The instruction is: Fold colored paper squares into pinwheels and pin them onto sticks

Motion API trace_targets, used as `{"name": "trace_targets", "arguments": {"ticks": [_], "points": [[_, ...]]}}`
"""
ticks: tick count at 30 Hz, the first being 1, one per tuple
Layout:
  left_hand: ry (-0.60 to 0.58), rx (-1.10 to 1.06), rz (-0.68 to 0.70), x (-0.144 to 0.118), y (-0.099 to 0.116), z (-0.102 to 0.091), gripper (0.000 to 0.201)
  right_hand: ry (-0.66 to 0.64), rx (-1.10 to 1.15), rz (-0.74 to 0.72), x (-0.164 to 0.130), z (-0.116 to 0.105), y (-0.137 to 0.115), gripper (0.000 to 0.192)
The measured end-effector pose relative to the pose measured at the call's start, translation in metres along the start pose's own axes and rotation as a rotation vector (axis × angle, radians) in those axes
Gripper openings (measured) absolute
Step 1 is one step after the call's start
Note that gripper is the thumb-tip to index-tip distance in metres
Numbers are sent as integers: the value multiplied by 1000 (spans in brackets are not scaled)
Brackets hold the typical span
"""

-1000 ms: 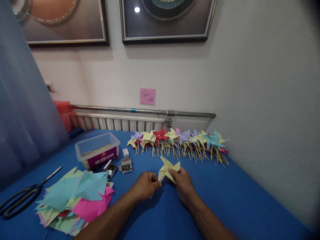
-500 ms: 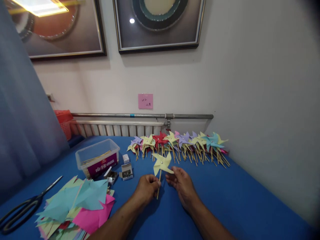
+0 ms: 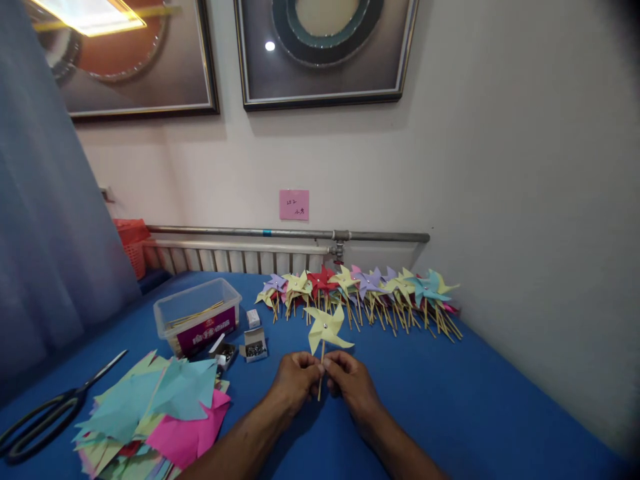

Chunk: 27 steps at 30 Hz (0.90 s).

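Note:
A pale yellow paper pinwheel [image 3: 326,328] stands upright on a thin wooden stick [image 3: 321,383] over the blue table. My left hand [image 3: 296,377] and my right hand [image 3: 351,381] pinch that stick from either side, fingertips meeting just below the paper head. A silver pin shows at the pinwheel's centre. Behind it, a row of finished pinwheels [image 3: 360,288] in yellow, red, purple and teal lies along the wall.
A clear plastic box [image 3: 196,321] with wooden sticks sits at the left, with small open boxes of pins [image 3: 254,347] beside it. A stack of cut coloured paper [image 3: 155,407] lies at the near left, and black scissors [image 3: 50,413] farther left. A radiator [image 3: 235,257] runs behind the table.
The pinwheel went from tilted flat in my right hand to upright on its stick. My right hand left the paper head and came in to pinch the stick beside my left hand.

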State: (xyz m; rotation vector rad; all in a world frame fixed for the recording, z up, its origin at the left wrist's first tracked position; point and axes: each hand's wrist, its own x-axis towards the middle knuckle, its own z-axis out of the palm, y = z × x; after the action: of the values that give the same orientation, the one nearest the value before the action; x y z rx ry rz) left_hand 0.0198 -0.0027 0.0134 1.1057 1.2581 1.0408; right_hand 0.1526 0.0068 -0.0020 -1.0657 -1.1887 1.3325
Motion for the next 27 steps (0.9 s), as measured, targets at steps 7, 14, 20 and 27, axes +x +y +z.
{"name": "trace_targets", "arguments": {"ticks": [7, 14, 20, 27], "points": [[-25, 6, -1, -4, 2, 4, 32, 21, 92, 54, -2, 0, -3, 32], [-76, 44, 6, -3, -4, 6, 24, 77, 76, 49, -3, 0, -5, 31], [-79, 63, 28, -1, -7, 6, 22, 76, 49, 26, 2, -2, -2, 32], [-95, 64, 27, -3, -5, 7, 25, 83, 47, 36, 0, -1, -3, 30]]}}
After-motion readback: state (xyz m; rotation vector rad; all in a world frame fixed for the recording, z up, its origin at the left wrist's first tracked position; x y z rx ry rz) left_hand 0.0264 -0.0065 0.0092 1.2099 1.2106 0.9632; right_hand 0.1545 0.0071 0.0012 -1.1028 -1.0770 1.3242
